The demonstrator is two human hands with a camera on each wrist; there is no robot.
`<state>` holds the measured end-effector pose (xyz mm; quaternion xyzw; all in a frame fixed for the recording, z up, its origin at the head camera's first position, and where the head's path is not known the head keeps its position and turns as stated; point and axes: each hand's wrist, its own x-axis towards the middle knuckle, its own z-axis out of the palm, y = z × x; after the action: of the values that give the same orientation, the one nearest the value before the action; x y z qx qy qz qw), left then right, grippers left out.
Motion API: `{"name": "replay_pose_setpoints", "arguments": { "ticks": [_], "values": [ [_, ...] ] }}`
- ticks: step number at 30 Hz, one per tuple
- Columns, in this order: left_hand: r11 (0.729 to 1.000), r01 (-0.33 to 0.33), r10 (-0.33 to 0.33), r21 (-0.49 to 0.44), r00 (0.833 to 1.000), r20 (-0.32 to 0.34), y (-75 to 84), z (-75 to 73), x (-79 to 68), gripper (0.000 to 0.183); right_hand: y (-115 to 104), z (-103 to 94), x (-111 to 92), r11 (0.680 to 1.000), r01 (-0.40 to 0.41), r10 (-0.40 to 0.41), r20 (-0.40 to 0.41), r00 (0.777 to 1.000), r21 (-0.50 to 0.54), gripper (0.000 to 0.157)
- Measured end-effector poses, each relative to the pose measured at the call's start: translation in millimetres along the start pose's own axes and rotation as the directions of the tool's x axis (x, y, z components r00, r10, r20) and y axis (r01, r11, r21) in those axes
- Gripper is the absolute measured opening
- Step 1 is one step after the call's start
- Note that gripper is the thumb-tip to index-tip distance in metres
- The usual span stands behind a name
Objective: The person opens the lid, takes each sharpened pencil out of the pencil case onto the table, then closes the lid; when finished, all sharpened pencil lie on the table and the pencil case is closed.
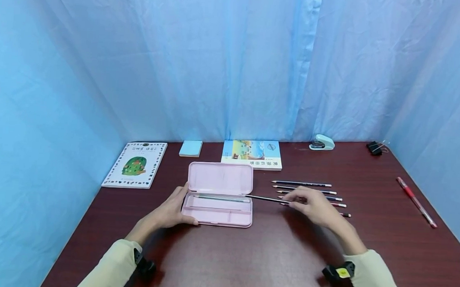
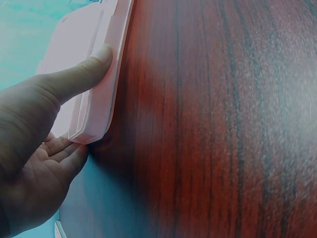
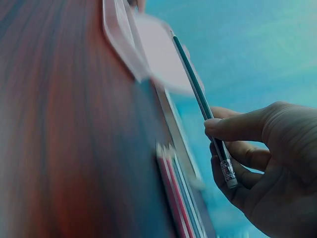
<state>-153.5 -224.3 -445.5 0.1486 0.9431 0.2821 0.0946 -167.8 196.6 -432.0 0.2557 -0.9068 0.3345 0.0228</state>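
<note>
Pale sleeves (image 1: 110, 264): they ended at both wrists, a black device strapped beside each cuff.
Left hand (image 1: 171, 208): it gripped the left end of the pink pencil case (image 1: 205, 216), thumb on the front wall, other fingers against the short side.
Right hand (image 1: 316, 207): thumb and fingers were clamped on a dark pencil (image 1: 266, 199) near its eraser end, above the table (image 1: 248, 255).
Dark pencil: its point was at the case's back right corner; I couldn't tell whether it touched.
Pink pencil case: it lay open, lid folded back, at least one pencil (image 1: 221, 199) in the long rear compartment.
Red pen (image 1: 416, 202): it lay slanting near the right edge.
Row of pencils (image 1: 301, 183): five, points leftward, partly behind the right hand.
Far side: a white book (image 1: 134, 165), blue notepad (image 1: 191, 148), second book (image 1: 251, 154), mint stapler (image 1: 322, 143) and black binder clip (image 1: 375, 148), left to right.
Backdrop: blue curtains (image 1: 218, 66).
</note>
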Motion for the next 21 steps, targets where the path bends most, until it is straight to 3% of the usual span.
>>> {"name": "replay_pose_setpoints", "arguments": {
  "ticks": [4,12,21],
  "values": [
    [1.000,-0.006,0.006,0.001,1.000,-0.006,0.1,0.3,-0.5,0.124,19,-13.9,-27,0.994,-0.093,0.092,-0.026,0.995,-0.058,0.020],
    [1.000,-0.023,0.023,-0.001,1.000,-0.014,-0.5,0.7,0.6,0.123,44,-30.5,-69,0.973,-0.202,0.194,-0.072,0.978,-0.112,0.021],
    [1.000,-0.022,0.022,0.002,1.000,-0.014,-0.9,1.2,0.0,0.123,58,-27.7,-84,0.968,-0.203,0.187,-0.113,0.976,-0.147,0.022]
  ]
}}
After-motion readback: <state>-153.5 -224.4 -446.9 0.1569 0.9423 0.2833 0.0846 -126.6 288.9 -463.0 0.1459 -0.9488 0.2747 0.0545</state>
